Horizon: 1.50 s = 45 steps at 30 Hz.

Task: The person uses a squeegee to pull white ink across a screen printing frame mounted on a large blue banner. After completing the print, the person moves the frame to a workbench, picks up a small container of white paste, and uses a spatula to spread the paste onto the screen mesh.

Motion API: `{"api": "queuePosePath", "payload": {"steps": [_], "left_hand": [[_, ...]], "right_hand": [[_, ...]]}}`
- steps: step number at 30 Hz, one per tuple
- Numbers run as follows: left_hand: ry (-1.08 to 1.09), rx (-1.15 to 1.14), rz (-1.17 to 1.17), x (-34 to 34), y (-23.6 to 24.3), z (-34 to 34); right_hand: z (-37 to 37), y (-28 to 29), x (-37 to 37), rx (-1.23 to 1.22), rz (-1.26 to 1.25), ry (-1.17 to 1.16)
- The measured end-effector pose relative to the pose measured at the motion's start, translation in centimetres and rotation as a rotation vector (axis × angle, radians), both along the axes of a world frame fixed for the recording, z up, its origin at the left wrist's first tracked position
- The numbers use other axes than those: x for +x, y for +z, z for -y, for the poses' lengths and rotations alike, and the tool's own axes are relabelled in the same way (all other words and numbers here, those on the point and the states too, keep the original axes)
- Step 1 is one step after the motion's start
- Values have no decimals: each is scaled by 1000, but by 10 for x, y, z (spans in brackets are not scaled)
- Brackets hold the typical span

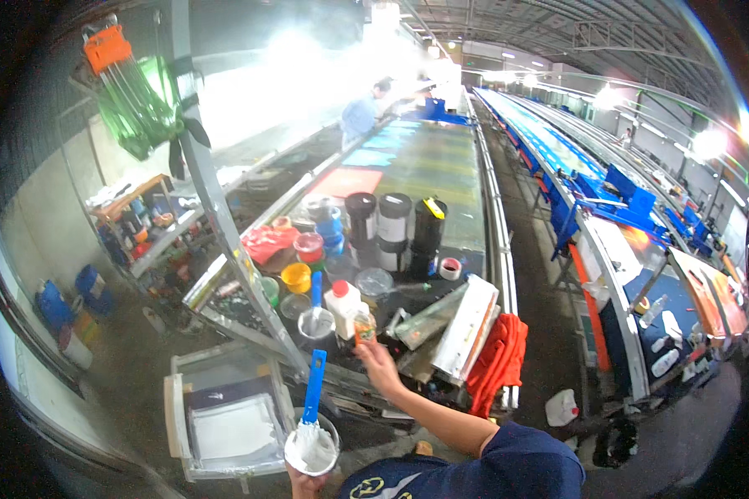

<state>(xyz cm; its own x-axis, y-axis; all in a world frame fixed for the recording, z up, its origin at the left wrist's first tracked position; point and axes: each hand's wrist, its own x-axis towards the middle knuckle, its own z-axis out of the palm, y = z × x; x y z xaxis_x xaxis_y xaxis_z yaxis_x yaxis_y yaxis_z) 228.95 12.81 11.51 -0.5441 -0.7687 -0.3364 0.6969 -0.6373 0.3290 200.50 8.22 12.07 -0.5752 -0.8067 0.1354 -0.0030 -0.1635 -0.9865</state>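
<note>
At the lower edge, my left hand [308, 481] is closed around a tub [331, 462] of white paste. A spatula with a blue handle [314, 384] stands in the paste, its blade coated white. My right hand [379, 367] reaches forward to the end of the long table, its fingers closed at the lower part of a small bottle [364, 323] with an orange label. Right behind that bottle is a white jug [341, 306] with a red cap. Beside it, a second blue-handled spatula [316, 291] rests in another tub [316, 323].
Black jars [362, 218], a yellow bowl [296, 275] and other tubs crowd the table end. Red gloves [498, 358] hang beside a white metal bar [468, 326]. A framed screen [229, 424] lies lower left. A grey post [216, 191] rises at left. Another person [359, 115] stands farther along the table.
</note>
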Motion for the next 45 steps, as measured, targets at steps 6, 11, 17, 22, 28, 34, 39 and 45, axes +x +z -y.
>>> {"api": "queuePosePath", "payload": {"steps": [6, 11, 17, 22, 28, 34, 39, 45], "left_hand": [[-239, -50, 302, 3, -21, -1], [-476, 96, 41, -24, -8, 7], [-556, 35, -70, -73, 10, -23], [-228, 102, -182, -97, 5, -22], [-194, -51, -44, -90, 44, -55], [-380, -39, -40, -89, 57, -96], [-621, -206, -41, -102, 58, -156], [-823, -50, -95, -131, 51, -222]], "right_hand": [[-32, 101, 74, -1, 532, 308], [-99, 123, 105, -238, 276, 322], [-159, 121, 99, -381, 234, -26], [-187, 178, 102, -688, 147, -524], [-181, 182, 89, -765, 202, -427], [-184, 183, 92, -545, 86, 410], [-228, 230, 38, -155, -6, 1479], [-282, 229, 17, -542, 570, 1384]]}}
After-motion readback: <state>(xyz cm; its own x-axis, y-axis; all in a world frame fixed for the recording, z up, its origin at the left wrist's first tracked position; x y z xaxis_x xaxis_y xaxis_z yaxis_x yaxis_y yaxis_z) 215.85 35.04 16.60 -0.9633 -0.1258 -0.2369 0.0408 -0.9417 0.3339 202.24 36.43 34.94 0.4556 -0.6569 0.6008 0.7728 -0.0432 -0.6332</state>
